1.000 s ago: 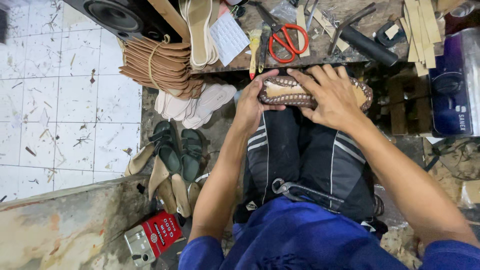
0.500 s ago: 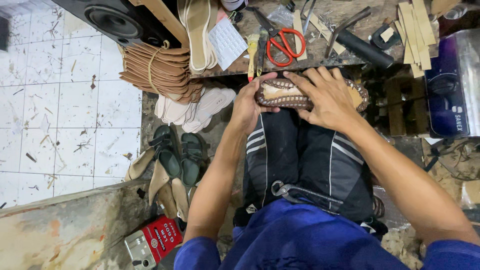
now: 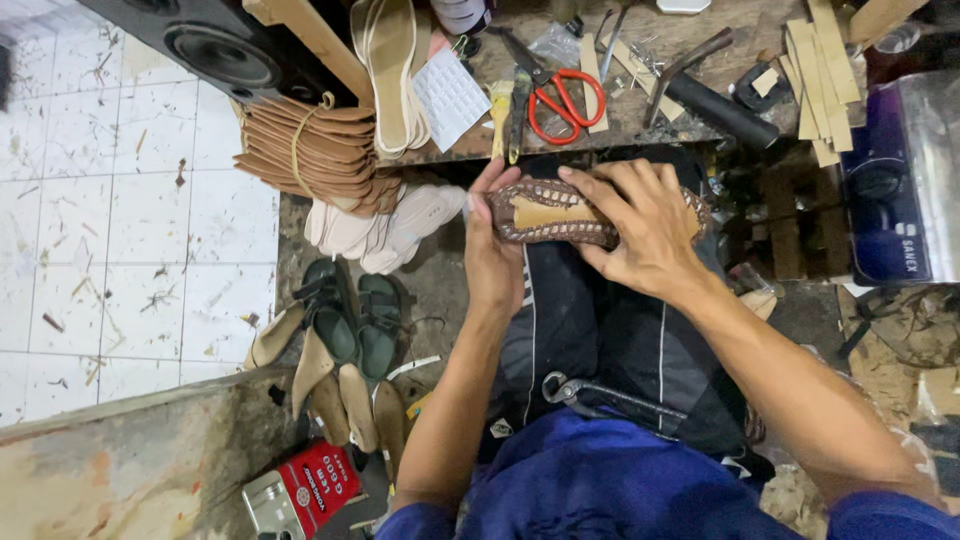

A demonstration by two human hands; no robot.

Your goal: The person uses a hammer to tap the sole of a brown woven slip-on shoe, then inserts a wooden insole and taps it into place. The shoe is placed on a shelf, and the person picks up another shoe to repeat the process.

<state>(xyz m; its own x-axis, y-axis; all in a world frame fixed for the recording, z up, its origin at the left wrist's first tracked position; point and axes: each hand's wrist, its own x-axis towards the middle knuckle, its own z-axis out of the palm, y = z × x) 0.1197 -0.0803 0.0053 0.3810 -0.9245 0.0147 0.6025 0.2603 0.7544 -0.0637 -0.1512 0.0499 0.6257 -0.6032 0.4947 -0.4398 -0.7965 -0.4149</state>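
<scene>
Here, in the upper middle of the frame, a brown braided shoe upper (image 3: 560, 215) lies sole-side up across the person's knees, just below the edge of the counter (image 3: 640, 110). The left hand (image 3: 492, 255) is curled around its toe end, thumb and fingers closed on the braided rim. The right hand (image 3: 640, 225) lies spread over the middle and heel end, fingers (image 3: 590, 185) pressing down on the rim, palm covering the rest, so the heel end is mostly hidden.

Handling, as judged from this view: the piece looks light and soft, a woven band around a pale tan insole board, likely to bend and twist if held at one end only. The braid gives a rough, non-slip surface. The two-ended hold shown, one hand at the toe and one across the waist, appears the steadiest place to take it.

Surroundings: red-handled scissors (image 3: 560, 95) lie on the counter above, well apart from the hands. A tied stack of tan soles (image 3: 310, 150) sits at upper left, and dark green sandals (image 3: 350, 315) rest on the floor at centre left.
</scene>
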